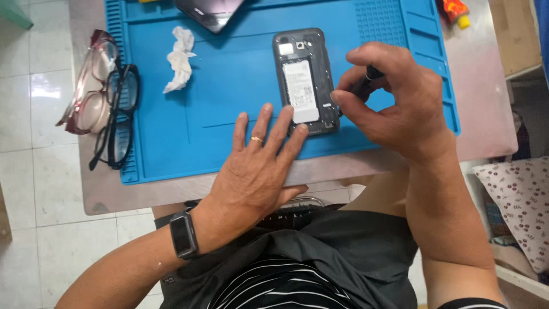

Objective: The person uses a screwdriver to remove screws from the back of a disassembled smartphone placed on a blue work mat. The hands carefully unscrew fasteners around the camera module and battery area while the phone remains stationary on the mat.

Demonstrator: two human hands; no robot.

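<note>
On the blue work mat, right of its middle, lies an opened phone with its back cover off and the white battery exposed. The left hand lies flat, fingers spread and released, fingertips pressing the phone's near end to hold it against the mat. The right hand is closed around a dark screwdriver, whose tip meets the phone's right edge. Risk one: the tip could slip off its seat and gouge the battery beside it, since only light fingertip pressure steadies the phone. Risk two: any loosened screw could roll across the mat and be lost. Left of the phone lies a crumpled tissue; at the mat's left edge rest two pairs of glasses, well apart from the work. A second dark device lies at the mat's far edge.
</note>
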